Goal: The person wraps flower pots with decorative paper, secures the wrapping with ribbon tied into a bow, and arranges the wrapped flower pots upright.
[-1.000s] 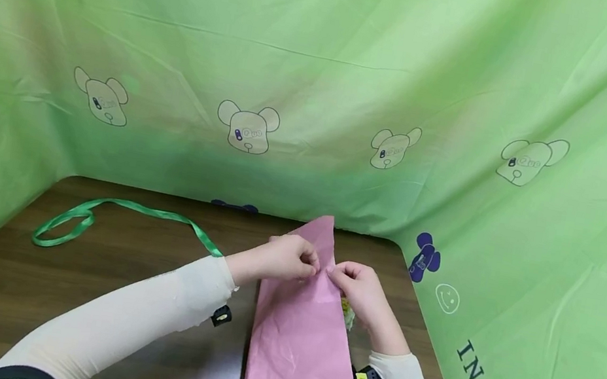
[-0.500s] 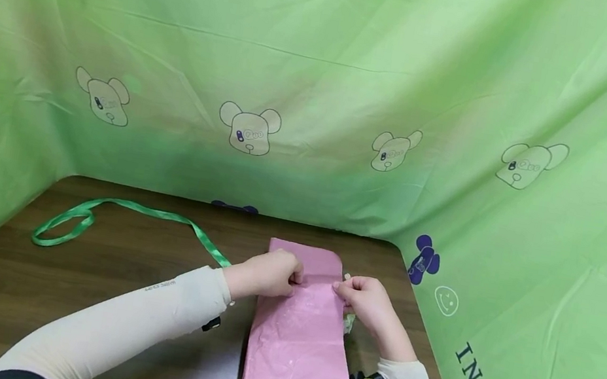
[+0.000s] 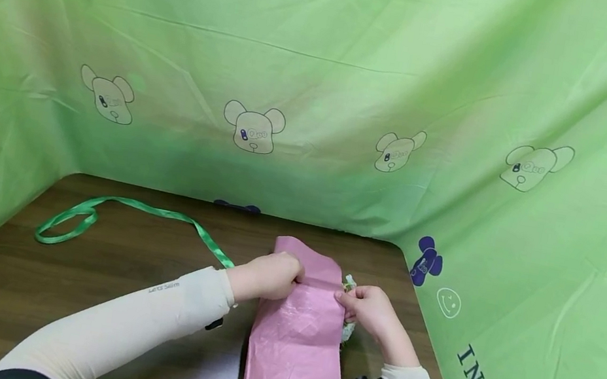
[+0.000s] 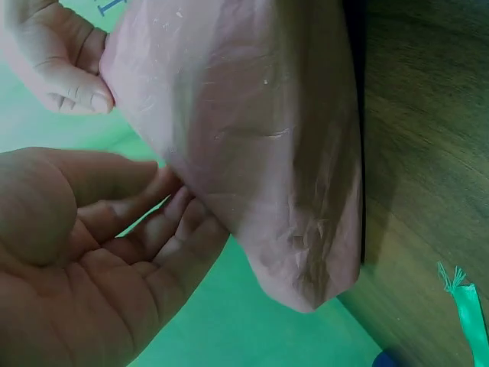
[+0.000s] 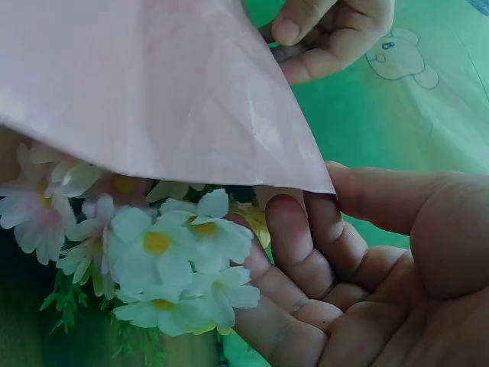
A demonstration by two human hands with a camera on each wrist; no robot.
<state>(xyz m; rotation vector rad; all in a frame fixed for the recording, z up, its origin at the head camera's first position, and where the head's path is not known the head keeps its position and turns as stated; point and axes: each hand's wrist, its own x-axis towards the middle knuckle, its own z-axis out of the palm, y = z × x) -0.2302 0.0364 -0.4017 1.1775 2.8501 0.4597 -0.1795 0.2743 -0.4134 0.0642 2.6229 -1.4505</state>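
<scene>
A: Sheet first.
B: Pink paper (image 3: 298,354), creased, shiny in patches; at six o'clock in the head view, over a brown wooden table (image 3: 125,334).

A: Left hand (image 3: 273,275)?
B: At the paper's eleven o'clock, back of the hand uppermost, knuckles bent. The arm, in a white sleeve (image 3: 134,315), slants in from eight o'clock. In its own wrist view the thumb is stretched towards the index fingertip; the fingers hook the paper's edge, tips going out of sight behind it. Grasping: paper edge.

A: Right hand (image 3: 370,311)?
B: At the paper's two o'clock, forearm rising from five o'clock, also white-sleeved. Thumb and bent index finger pinch the paper's corner; the other fingers curl loosely beneath, just beside the flowers. Grasping: paper corner.

A: Flowers (image 5: 164,256)?
B: A bunch, white and pale pink petals, yellow centres, showing from under the paper's edge at two o'clock.

A: Remaining items?
B: Green ribbon (image 3: 151,210), looped at its far end, ten o'clock of the paper. Green cloth (image 3: 324,60), bear heads printed, twelve o'clock.
</scene>
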